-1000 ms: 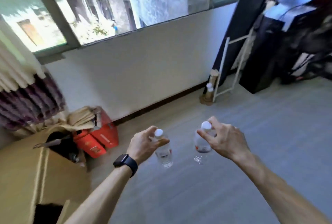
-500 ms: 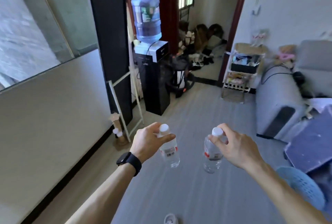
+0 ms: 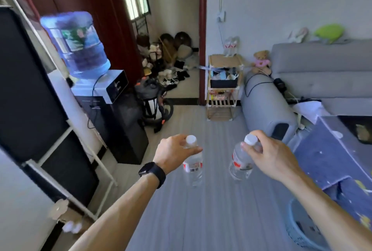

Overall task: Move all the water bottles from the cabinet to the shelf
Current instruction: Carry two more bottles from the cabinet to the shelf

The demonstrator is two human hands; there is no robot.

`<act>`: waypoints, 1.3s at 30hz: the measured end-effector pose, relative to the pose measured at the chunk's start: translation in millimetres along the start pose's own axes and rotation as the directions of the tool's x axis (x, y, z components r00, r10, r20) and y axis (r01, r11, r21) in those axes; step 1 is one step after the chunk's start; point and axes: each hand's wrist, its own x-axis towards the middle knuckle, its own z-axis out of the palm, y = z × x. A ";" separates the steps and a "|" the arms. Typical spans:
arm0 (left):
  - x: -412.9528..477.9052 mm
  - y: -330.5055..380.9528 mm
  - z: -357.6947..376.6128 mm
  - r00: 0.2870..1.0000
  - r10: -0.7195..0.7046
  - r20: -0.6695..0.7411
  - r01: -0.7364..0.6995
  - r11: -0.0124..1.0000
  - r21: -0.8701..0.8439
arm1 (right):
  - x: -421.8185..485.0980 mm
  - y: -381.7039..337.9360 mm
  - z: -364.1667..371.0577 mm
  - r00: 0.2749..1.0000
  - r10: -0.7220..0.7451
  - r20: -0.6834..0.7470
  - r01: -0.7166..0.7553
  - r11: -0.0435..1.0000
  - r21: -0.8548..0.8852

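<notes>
Dangling neck-held: left bottle (image 3: pixel 193 167) from left hand (image 3: pixel 172 153), right bottle (image 3: pixel 239 162) from right hand (image 3: pixel 271 156).

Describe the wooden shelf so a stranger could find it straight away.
Start at the grey sofa on the right. Left of its rounded arm, beside the red door frame, stands the wooden shelf. It alone has pale open tiers, with clear bottles on top.

clear plastic bottles (image 3: pixel 192 167), grey cloth sofa (image 3: pixel 322 73)
</notes>
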 end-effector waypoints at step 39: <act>941.3 98.3 142.4 0.990 0.076 0.117 -0.100 0.972 0.211 | 887.8 251.4 96.3 0.998 0.068 0.008 -0.069 0.973 0.219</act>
